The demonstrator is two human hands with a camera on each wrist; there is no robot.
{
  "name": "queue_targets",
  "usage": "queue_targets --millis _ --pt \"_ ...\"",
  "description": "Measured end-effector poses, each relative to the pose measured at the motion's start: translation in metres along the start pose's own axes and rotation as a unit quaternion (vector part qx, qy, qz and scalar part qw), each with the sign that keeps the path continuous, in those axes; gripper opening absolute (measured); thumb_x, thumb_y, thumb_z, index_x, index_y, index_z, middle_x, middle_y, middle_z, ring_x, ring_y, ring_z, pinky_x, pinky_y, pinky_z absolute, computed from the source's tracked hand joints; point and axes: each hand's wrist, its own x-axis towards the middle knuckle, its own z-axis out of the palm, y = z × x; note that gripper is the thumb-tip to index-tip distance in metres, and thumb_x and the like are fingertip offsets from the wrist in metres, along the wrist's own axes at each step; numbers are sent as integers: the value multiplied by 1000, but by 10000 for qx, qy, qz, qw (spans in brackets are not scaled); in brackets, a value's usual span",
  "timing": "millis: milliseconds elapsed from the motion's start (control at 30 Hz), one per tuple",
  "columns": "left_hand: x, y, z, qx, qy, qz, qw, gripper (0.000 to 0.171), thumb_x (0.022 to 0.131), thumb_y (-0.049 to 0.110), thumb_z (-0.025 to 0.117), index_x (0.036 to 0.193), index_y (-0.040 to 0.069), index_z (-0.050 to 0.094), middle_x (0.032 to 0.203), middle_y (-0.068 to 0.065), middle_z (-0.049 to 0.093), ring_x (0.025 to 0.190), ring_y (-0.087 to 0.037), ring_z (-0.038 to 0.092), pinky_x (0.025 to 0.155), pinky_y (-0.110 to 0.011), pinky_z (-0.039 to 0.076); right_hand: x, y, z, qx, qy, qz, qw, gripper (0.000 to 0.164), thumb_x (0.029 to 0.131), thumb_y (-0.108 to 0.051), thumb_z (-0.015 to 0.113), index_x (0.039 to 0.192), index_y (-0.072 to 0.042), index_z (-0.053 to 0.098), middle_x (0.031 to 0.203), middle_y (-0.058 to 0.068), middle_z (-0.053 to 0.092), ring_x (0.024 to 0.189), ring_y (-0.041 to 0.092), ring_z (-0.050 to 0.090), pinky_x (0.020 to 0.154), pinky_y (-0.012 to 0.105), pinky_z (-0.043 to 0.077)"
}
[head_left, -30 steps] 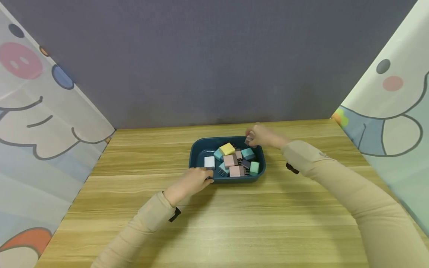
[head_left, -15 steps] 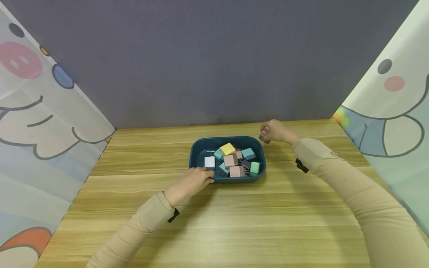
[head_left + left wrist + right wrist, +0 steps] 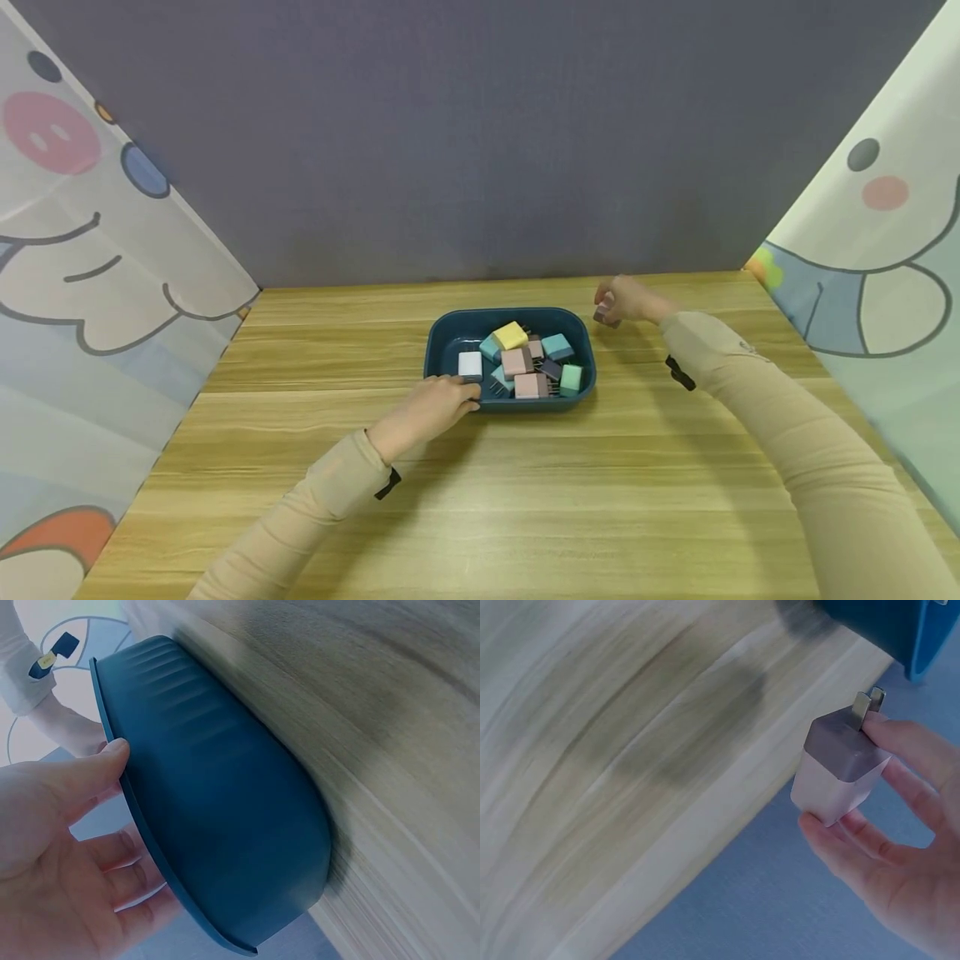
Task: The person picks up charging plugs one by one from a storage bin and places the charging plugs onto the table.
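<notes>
A dark blue plastic tray (image 3: 510, 406) sits on the table and holds several plug-in chargers. My left hand (image 3: 438, 404) grips its near left rim; in the left wrist view the thumb (image 3: 116, 746) lies on the outer wall and the other fingers reach over the inner side. My right hand (image 3: 628, 298), beyond the tray's far right corner, pinches a pink charger (image 3: 829, 787) with a mauve-grey end. Its two metal prongs (image 3: 862, 709) point up past a fingertip in the right wrist view. Inside the tray lie a white charger (image 3: 470, 365) and a yellow charger (image 3: 511, 335).
Pink chargers (image 3: 516, 361), blue chargers (image 3: 557, 345) and a green charger (image 3: 571, 379) also lie in the tray, mostly toward its right. The wood-grain table (image 3: 585, 492) ends at a grey panel (image 3: 480, 150). Cartoon-printed sheets (image 3: 97, 275) flank both sides.
My right hand has carried the pink charger out over the tray's right rim, then slightly further right and lower. My left hand has stayed at the rim.
</notes>
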Motion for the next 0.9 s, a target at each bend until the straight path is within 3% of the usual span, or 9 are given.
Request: queue_targets --millis 567,900 --pt "-1 0 1 163 156 88 9997 9 85 23 59 82 15 58 73 -1 59 67 -17 58 54 -30 39 6 13 14 -289 -294 -65 9991 29 68 9 68 96 8 60 98 23 59 95 39 52 82 47 41" --pt "-2 1 1 211 163 88 9996 8 85 23 58 82 16 58 74 -1 59 67 -17 57 53 -28 38 8 17 18 -303 -369 -106 9988 27 67 11 68 92 7 61 95 21 60 92 38 54 80 46 42"
